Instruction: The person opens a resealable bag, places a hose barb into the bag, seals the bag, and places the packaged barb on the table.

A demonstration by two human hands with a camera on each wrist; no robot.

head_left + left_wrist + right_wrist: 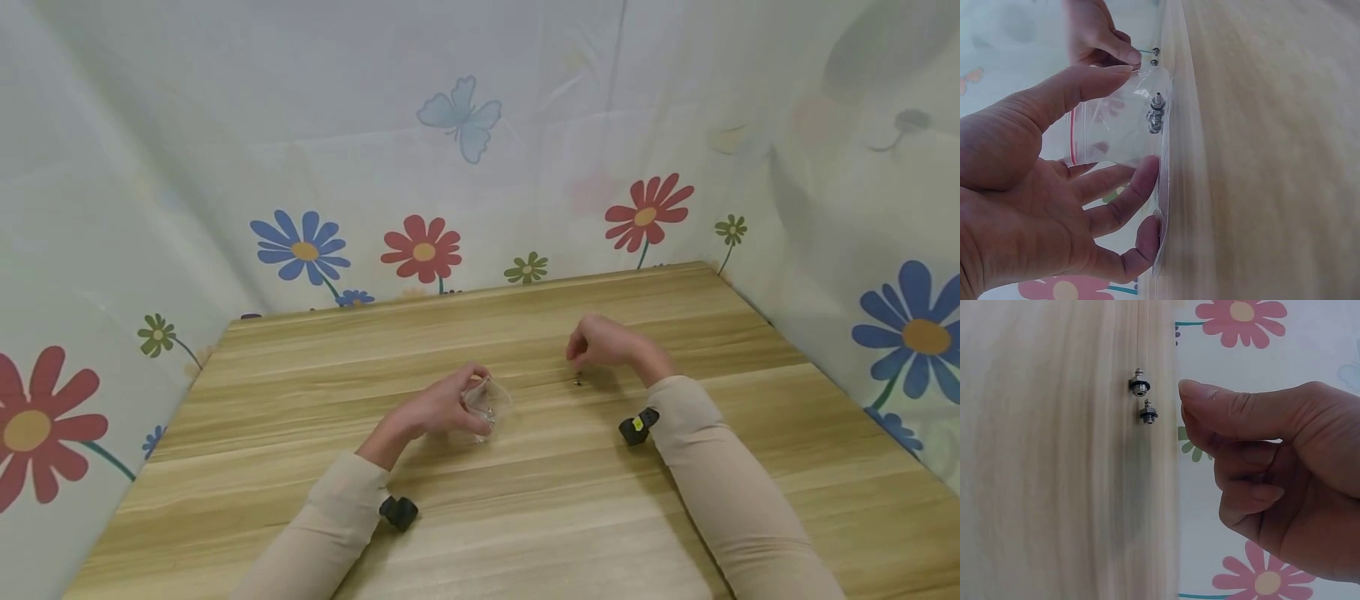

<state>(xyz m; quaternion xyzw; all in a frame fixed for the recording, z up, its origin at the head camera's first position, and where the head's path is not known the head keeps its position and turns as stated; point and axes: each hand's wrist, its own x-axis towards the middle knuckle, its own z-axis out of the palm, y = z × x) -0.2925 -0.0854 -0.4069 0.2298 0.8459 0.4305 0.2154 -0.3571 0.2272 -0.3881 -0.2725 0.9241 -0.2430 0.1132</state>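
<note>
A clear zip bag [1110, 134] with a red line along its mouth is held by my left hand [442, 407], the thumb on one side and fingers on the other. Inside it lie small metal fittings [1155, 115], clustered together; their number is hard to tell. Two more threaded fittings [1140, 386] with dark rings stand side by side on the table, to the right of the bag. My right hand [606, 342] hovers just over these two, thumb against the curled index finger. Nothing shows between its fingertips.
The wood-grain table [525, 517] spreads under both arms. A pale curtain [540, 183] printed with flowers and a butterfly hangs behind and at both sides. Each wrist carries a small black camera [399, 512].
</note>
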